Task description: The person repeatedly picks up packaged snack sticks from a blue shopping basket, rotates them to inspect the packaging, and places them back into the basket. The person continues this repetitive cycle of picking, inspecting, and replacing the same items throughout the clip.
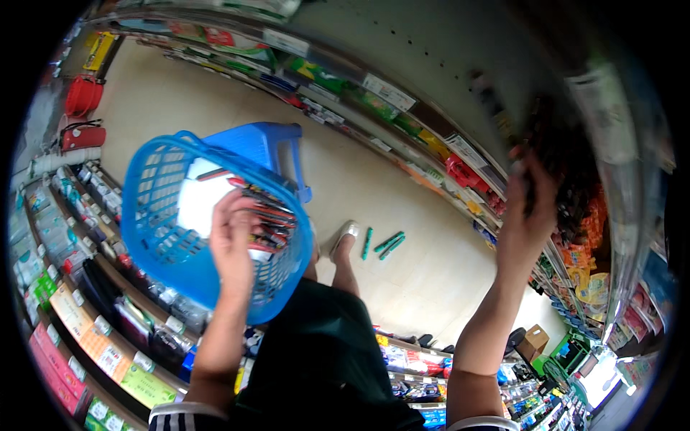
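Note:
My left hand [232,226] is inside a blue plastic basket [178,280], its curled fingers against several slim red-and-black packages [272,218]. Whether it grips any of them is unclear. White sheet-like material [195,199] lies beneath them, too bright to make out. My right hand [531,199] is raised to a grey-backed shelf [409,59] at the upper right. Between its fingertips is a slim dark package [498,110], blurred by motion. Behind that hand, more dark packages [577,178] fill a shadowed part of the shelf.
The basket rests by a blue plastic stool [245,143]. Three green stick-like packets [389,242] lie on the pale floor [420,285] near my shoe [345,237]. Stocked shelves [135,345] run along the left. A red bag [82,137] stands at far left, and a cardboard box [533,342] at lower right.

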A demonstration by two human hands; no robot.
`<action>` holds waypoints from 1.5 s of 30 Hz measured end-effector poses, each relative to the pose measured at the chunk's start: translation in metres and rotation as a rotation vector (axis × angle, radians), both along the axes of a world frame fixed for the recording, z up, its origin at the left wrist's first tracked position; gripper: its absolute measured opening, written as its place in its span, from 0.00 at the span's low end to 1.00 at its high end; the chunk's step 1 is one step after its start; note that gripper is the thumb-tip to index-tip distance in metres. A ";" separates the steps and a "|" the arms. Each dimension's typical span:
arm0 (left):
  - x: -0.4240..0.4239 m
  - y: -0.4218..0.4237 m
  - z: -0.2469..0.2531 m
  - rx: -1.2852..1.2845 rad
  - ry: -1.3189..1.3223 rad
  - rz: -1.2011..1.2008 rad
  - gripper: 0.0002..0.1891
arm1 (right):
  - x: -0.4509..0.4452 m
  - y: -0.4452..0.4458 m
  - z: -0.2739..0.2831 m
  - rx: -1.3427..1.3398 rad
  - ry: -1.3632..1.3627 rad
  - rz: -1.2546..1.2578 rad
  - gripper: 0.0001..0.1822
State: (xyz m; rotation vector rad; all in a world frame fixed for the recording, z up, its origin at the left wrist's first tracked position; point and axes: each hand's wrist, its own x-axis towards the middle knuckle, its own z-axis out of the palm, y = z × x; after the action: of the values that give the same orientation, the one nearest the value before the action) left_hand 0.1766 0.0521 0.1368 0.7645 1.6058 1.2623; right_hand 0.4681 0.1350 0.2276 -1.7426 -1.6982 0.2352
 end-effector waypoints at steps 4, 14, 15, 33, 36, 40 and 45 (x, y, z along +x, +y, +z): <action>0.031 -0.004 0.073 0.075 -0.334 -0.281 0.17 | -0.044 -0.071 0.063 -0.185 0.144 0.191 0.16; 0.019 -0.036 0.256 0.219 -0.790 -0.550 0.10 | -0.082 -0.161 0.201 -0.040 0.579 0.325 0.17; 0.019 -0.041 0.272 0.245 -0.742 -0.520 0.10 | -0.080 -0.165 0.212 -0.045 0.614 0.333 0.17; 0.101 -0.095 0.370 0.578 -0.577 -0.700 0.15 | 0.017 -0.227 0.280 0.239 0.827 0.502 0.15; 0.116 -0.099 0.373 0.600 -0.595 -0.745 0.15 | 0.032 -0.235 0.284 0.246 0.824 0.491 0.15; 0.132 -0.103 0.378 0.622 -0.583 -0.776 0.14 | 0.049 -0.242 0.286 0.280 0.834 0.490 0.16; 0.147 -0.111 0.382 0.618 -0.612 -0.760 0.13 | 0.063 -0.254 0.286 0.172 0.976 0.444 0.18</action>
State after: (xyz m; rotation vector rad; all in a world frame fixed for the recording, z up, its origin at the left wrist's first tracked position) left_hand 0.3231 -0.0592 0.5191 1.0854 0.3420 1.2286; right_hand 0.5309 -0.1187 0.5135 -0.8370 -1.2573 0.9321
